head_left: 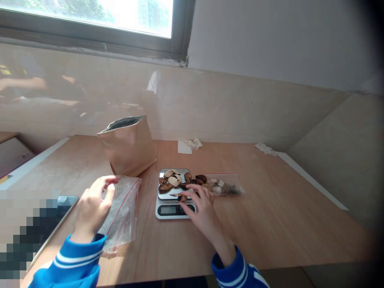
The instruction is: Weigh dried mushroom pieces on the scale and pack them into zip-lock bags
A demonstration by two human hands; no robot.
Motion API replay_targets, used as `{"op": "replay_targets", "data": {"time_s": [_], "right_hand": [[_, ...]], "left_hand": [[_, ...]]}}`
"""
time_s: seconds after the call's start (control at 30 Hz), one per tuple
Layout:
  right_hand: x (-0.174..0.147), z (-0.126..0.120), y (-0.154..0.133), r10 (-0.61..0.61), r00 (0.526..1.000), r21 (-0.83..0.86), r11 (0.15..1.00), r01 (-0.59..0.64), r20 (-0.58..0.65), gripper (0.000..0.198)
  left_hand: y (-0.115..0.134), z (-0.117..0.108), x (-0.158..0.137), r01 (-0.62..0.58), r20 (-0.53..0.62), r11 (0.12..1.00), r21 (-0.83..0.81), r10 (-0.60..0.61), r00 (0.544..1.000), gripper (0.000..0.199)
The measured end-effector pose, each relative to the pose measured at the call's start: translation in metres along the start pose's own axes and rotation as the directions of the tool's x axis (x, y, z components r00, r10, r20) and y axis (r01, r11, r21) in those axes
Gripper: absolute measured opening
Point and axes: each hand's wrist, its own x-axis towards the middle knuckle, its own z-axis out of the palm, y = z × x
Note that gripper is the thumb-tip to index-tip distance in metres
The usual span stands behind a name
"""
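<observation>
A white kitchen scale [175, 214] with a lit display stands in the middle of the table. Several dried brown and pale slices [175, 181] lie on its metal plate. My right hand [202, 204] is over the scale's right side, thumb and fingers closed on a small dark brown dried piece [181, 198]. My left hand [93, 206] hovers at the clear zip bags [124, 214] with red seals, its fingers bent and apart, nothing visible in them. Whether it touches the plastic I cannot tell.
Behind the bags stands an open brown paper pouch [130, 148]. Right of the scale lies a filled clear bag [226, 184] with dried pieces beside it. White paper [184, 147] and crumpled tissue [265, 149] lie along the back edge, below the tiled wall [228, 108].
</observation>
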Motion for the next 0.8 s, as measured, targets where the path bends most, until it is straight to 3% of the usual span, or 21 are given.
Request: {"op": "replay_targets", "data": {"time_s": [0.2, 0.33, 0.57, 0.8], "right_hand": [[-0.040, -0.010, 0.047, 0.129, 0.974, -0.018, 0.991, -0.134, -0.188, 0.018], [-0.063, -0.002, 0.071, 0.156, 0.971, -0.046, 0.985, -0.166, -0.180, 0.019], [-0.067, 0.005, 0.069, 0.189, 0.972, -0.011, 0.981, -0.192, -0.138, 0.021], [-0.066, 0.004, 0.068, 0.184, 0.976, -0.016, 0.982, -0.187, -0.120, 0.022]], "left_hand": [[-0.027, 0.007, -0.040, 0.004, 0.220, 0.998, -0.057, 0.009, 0.976, 0.040], [-0.039, 0.025, -0.059, -0.041, 0.259, 0.999, -0.023, 0.046, 0.965, 0.047], [-0.031, 0.038, -0.065, -0.023, 0.375, 0.996, 0.083, -0.010, 0.927, 0.056], [-0.036, 0.037, -0.065, -0.092, 0.411, 0.991, 0.097, 0.044, 0.911, 0.054]]}}
